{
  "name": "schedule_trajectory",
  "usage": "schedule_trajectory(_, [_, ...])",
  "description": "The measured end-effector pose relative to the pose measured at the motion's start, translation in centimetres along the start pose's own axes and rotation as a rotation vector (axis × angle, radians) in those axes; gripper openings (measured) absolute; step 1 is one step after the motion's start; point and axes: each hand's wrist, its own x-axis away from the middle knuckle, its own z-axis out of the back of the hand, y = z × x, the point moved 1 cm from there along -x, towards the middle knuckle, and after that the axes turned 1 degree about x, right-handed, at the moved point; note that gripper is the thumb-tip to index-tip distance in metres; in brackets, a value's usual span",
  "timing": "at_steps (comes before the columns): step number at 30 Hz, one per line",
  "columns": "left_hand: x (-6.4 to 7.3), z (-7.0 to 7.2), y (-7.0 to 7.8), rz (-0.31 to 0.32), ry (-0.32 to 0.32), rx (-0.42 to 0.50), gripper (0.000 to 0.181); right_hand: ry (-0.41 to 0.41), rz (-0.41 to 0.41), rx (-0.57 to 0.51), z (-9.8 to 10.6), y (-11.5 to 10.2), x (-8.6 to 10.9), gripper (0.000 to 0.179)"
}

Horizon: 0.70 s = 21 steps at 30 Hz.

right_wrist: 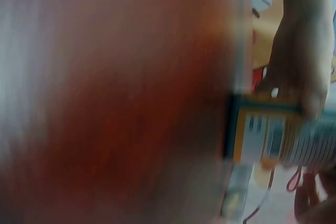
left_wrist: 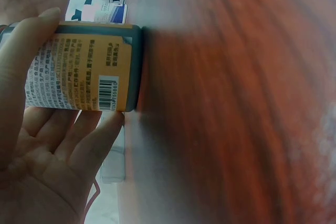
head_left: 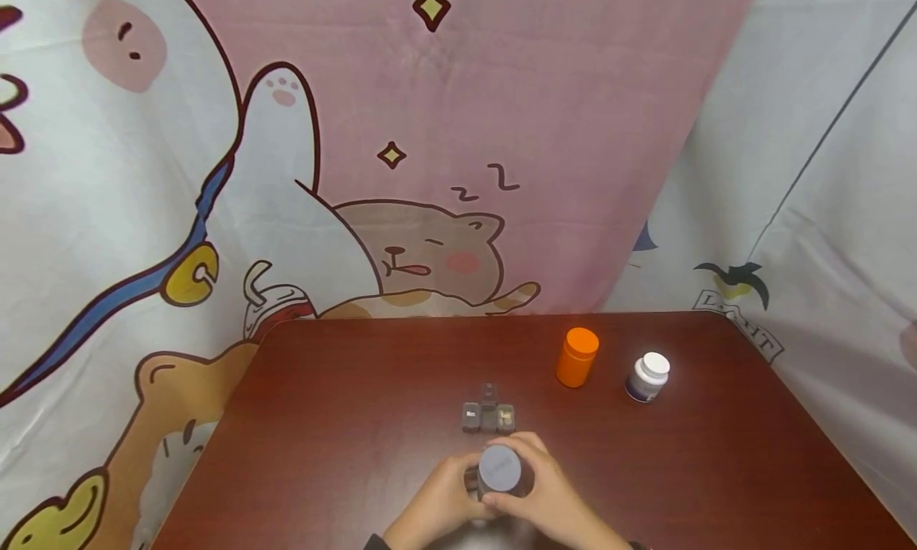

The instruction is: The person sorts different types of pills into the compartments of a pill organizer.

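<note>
1. Clearly, the dark green bottle was upright between both hands, toward the 6 o'clock side of the worktop; whether its base touched down could not be told.
2. Its lid was round, flat and grey-blue, with faint marks on top.
3. Its label was orange-yellow, carrying rows of small dark print and a barcode near the base; the right wrist view showed a pale panel, blurred.
4. The left hand, at the bottle's 8 o'clock, gripped it between thumb and fingers.
5. The right hand, at 4 o'clock, curled around it near the lid.
6. From the bottle, small grey boxes sat at 12 o'clock, an orange jar at 1 o'clock and a white jar at 2 o'clock.
</note>
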Motion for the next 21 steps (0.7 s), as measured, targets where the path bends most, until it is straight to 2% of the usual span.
schedule_trajectory(3, [0.00, -0.05, -0.01, -0.015, 0.002, -0.011, 0.051, -0.056, 0.108, 0.014, 0.62, 0.31, -0.54, 0.053])
schedule_trajectory(6, [0.00, -0.03, -0.03, -0.012, 0.002, -0.017, 0.052, -0.094, 0.170, 0.012, 0.98, 0.49, -0.87, 0.053])
schedule_trajectory(13, [-0.05, 0.00, -0.06, -0.012, 0.009, -0.042, 0.051, -0.113, 0.185, -0.028, 0.90, 0.49, -0.83, 0.059])
schedule_trajectory(21, [0.04, -0.07, -0.11, -0.007, 0.017, -0.032, 0.050, -0.114, 0.275, -0.105, 0.58, 0.32, -0.91, 0.070])
